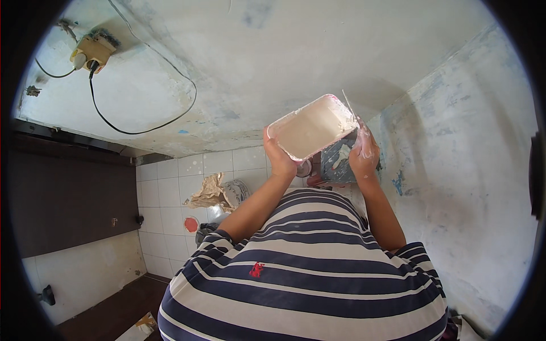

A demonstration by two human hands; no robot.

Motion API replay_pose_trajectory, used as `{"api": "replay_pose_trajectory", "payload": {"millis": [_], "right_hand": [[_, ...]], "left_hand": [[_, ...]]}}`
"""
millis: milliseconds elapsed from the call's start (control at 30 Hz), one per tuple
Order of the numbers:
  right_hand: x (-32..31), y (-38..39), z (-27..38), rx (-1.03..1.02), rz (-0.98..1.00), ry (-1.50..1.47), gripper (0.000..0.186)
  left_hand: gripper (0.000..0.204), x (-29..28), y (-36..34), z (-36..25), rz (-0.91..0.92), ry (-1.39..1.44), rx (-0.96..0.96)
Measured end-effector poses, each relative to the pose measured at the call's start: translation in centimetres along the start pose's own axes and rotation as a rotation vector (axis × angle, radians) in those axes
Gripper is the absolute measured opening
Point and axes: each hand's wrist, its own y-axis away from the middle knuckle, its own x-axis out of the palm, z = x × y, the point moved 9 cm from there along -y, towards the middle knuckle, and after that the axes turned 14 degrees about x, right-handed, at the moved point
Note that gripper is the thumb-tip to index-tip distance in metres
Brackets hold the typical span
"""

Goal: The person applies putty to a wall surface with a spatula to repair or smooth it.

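Observation:
My left hand (280,156) is closed on the near left corner of a rectangular white tub (287,118), thumb over the rim. The tub is tilted and holds smooth off-white paste (313,128); thicker white lumps cling to its right inner wall. At the tub's right end, my right hand (364,152), smeared with white, is closed around a thin flat scraper (348,103). Its blade shows edge-on and stands up beside the rim. The fingers hide its handle, and whether they also touch the tub I cannot tell.
Pale patchy walls (449,113) meet in a corner ahead. A socket box (94,52) with hanging cables is at upper left. On the tiled floor are a bucket (236,192), crumpled brown paper (207,192) and a red round lid (191,224). A paint-stained dark board (335,165) lies below my hands.

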Motion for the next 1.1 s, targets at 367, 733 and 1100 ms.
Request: {"api": "replay_pose_trajectory", "payload": {"millis": [367, 733, 1100], "right_hand": [[-0.8, -0.7, -4.0, 0.116, 0.054, -0.053, 0.033], [-1.5, -0.8, -7.0, 0.202, 0.043, -0.093, 0.027], [-2.0, -0.7, -6.6, 0.106, 0.041, -0.031, 0.027]], "left_hand": [[0.059, 0.6, 2.2, 4.6, 0.019, 0.053, -0.061], [0.033, 2.2, 3.2, 4.0, 0.002, -0.121, 0.123], [0.033, 2.5, 3.9, 4.8, -0.036, -0.029, 0.092]]}}
